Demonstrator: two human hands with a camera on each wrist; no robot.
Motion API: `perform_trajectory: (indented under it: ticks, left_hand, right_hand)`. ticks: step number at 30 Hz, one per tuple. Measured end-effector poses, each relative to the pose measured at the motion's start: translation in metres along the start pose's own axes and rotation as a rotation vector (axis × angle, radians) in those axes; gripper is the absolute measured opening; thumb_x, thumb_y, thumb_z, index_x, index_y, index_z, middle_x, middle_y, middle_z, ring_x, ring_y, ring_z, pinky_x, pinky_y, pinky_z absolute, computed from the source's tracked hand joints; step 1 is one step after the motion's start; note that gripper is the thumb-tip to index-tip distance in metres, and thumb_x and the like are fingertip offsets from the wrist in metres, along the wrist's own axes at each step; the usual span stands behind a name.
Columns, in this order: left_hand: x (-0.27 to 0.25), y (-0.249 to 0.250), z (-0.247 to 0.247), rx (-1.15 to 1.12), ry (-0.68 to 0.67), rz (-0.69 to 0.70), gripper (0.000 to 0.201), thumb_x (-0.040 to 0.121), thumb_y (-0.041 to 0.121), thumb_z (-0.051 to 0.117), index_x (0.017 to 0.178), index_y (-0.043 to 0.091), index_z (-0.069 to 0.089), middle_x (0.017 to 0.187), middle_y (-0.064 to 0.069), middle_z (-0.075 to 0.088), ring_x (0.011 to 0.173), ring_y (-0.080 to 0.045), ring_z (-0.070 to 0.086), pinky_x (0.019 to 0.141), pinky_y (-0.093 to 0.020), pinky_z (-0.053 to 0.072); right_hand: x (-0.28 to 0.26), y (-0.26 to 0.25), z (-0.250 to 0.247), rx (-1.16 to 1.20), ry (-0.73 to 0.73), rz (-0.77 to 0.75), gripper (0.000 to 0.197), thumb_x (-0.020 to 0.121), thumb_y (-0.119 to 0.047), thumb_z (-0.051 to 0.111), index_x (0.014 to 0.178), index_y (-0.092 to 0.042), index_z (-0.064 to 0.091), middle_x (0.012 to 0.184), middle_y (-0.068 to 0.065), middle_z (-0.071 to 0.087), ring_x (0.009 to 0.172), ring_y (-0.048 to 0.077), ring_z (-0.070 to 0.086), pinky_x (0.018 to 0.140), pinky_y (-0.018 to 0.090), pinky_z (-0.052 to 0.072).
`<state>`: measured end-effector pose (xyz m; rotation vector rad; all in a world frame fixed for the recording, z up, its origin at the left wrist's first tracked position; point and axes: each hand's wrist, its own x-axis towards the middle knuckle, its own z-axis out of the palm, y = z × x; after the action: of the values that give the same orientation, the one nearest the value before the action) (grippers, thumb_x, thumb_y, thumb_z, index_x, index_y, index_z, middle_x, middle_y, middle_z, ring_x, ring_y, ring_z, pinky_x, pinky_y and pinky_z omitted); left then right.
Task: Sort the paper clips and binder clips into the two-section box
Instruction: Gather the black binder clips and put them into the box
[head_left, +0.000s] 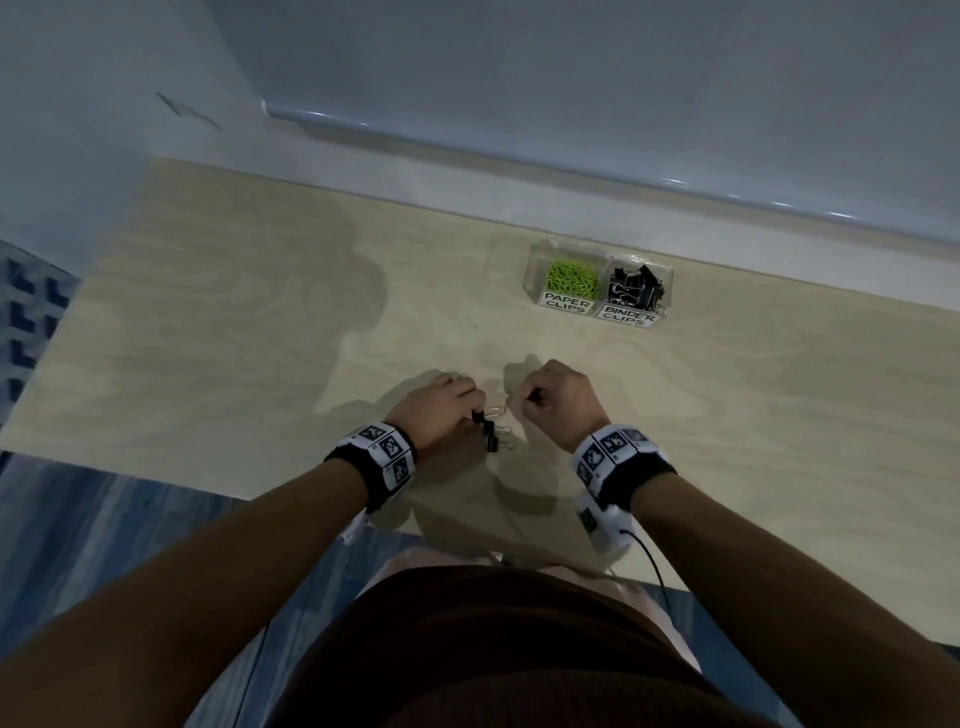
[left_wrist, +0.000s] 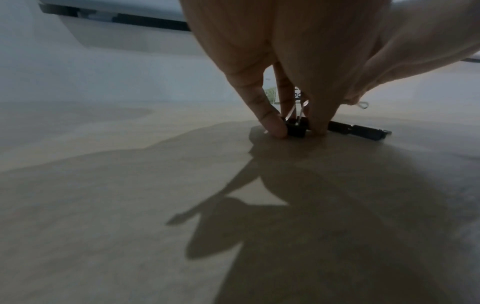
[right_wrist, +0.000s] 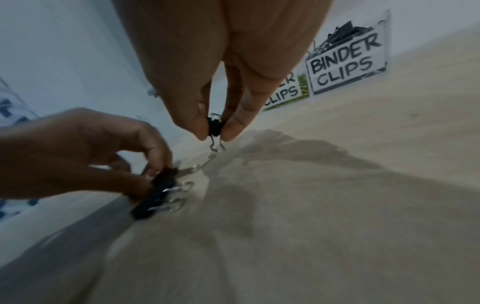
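Observation:
A clear two-section box (head_left: 535, 275) stands at the back of the table; green paper clips (head_left: 570, 276) fill its left section and black binder clips (head_left: 635, 287) its right. My left hand (head_left: 441, 410) is down on the table and pinches a black binder clip (left_wrist: 296, 126) between thumb and fingertip. Two more black binder clips (head_left: 493, 441) lie in a row just beside it. My right hand (head_left: 558, 400) is raised a little above the table and pinches another small black binder clip (right_wrist: 214, 128) between thumb and finger.
The light wooden table (head_left: 260, 338) stretches wide to the left and right of my hands. A pale wall ledge (head_left: 571, 171) runs behind the box. The table's near edge is just under my wrists, with blue floor (head_left: 104, 530) beyond it.

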<state>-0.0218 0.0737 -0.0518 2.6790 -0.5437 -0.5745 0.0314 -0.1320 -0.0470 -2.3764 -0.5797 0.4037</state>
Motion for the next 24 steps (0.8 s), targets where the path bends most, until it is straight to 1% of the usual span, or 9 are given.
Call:
perform_trajectory:
  ticks: [2,5,9,13,15,17,19,21,24]
  left_hand:
    - [0.003,0.004,0.000,0.020,-0.018,-0.018,0.026,0.092,0.023,0.049,0.114,0.011,0.057,0.121,-0.010,0.054,0.107,-0.033,0.046,0.087,-0.043,0.042]
    - [0.005,0.009,0.000,0.002,-0.046,-0.018,0.037,0.094,0.022,0.051,0.130,0.014,0.048,0.130,-0.008,0.049,0.113,-0.031,0.044,0.092,-0.043,0.042]
    - [0.007,0.011,-0.002,0.036,-0.079,0.008,0.035,0.094,0.024,0.048,0.129,0.021,0.050,0.127,-0.006,0.048,0.111,-0.028,0.043,0.090,-0.042,0.043]
    - [0.007,0.011,-0.005,0.039,-0.056,-0.022,0.030,0.092,0.024,0.052,0.121,0.015,0.055,0.122,-0.007,0.049,0.107,-0.029,0.047,0.088,-0.039,0.043]
    - [0.005,0.009,-0.004,-0.043,0.003,-0.044,0.027,0.089,0.022,0.055,0.115,0.011,0.057,0.117,-0.010,0.050,0.102,-0.030,0.052,0.084,-0.039,0.044]
    - [0.001,0.011,-0.003,-0.170,0.047,-0.062,0.029,0.087,0.019,0.058,0.115,0.013,0.057,0.113,-0.010,0.049,0.095,-0.028,0.056,0.082,-0.038,0.047]
    - [-0.001,0.017,-0.001,-0.247,0.011,-0.073,0.037,0.088,0.018,0.057,0.125,0.018,0.055,0.116,-0.010,0.047,0.096,-0.025,0.055,0.086,-0.036,0.047]
    - [0.001,0.027,0.002,-0.242,-0.057,-0.090,0.039,0.091,0.018,0.052,0.130,0.020,0.052,0.116,-0.011,0.044,0.098,-0.025,0.052,0.089,-0.034,0.045]
    - [0.008,0.038,0.006,-0.205,-0.043,-0.130,0.037,0.093,0.019,0.047,0.130,0.017,0.053,0.113,-0.011,0.043,0.097,-0.027,0.051,0.085,-0.027,0.041]
  right_hand:
    - [-0.017,-0.007,0.003,0.030,-0.023,-0.099,0.013,0.069,-0.001,0.063,0.074,-0.011,0.069,0.080,0.011,0.059,0.064,0.026,0.058,0.062,0.033,0.051]
    - [-0.037,-0.021,0.013,-0.054,-0.135,-0.239,0.016,0.068,0.001,0.069,0.080,-0.010,0.071,0.083,0.016,0.060,0.065,0.031,0.059,0.059,0.034,0.053]
    - [-0.041,-0.026,0.030,-0.228,-0.168,-0.364,0.025,0.059,0.002,0.078,0.082,-0.005,0.072,0.091,0.024,0.063,0.067,0.037,0.060,0.055,0.036,0.055]
    - [-0.041,-0.023,0.035,-0.341,-0.158,-0.329,0.028,0.062,-0.005,0.078,0.089,-0.005,0.069,0.108,0.016,0.045,0.073,0.038,0.059,0.052,0.037,0.054]
    - [-0.044,-0.020,0.034,-0.387,-0.148,-0.306,0.031,0.064,-0.009,0.078,0.093,-0.006,0.068,0.106,0.014,0.039,0.075,0.037,0.060,0.050,0.035,0.054]
    - [-0.046,-0.011,0.030,-0.402,-0.145,-0.279,0.028,0.064,-0.009,0.078,0.090,-0.005,0.067,0.098,0.017,0.050,0.074,0.035,0.059,0.048,0.036,0.055]
    - [-0.050,-0.001,0.024,-0.411,-0.148,-0.237,0.027,0.065,-0.009,0.079,0.089,-0.007,0.068,0.089,0.016,0.058,0.074,0.034,0.059,0.050,0.035,0.055]
    - [-0.054,0.007,0.017,-0.414,-0.159,-0.188,0.025,0.066,-0.012,0.079,0.089,-0.008,0.068,0.087,0.014,0.060,0.074,0.034,0.059,0.052,0.034,0.055]
    - [-0.058,0.018,0.011,-0.376,-0.179,-0.109,0.017,0.074,-0.011,0.072,0.089,-0.004,0.067,0.091,0.016,0.058,0.080,0.037,0.057,0.055,0.038,0.055]
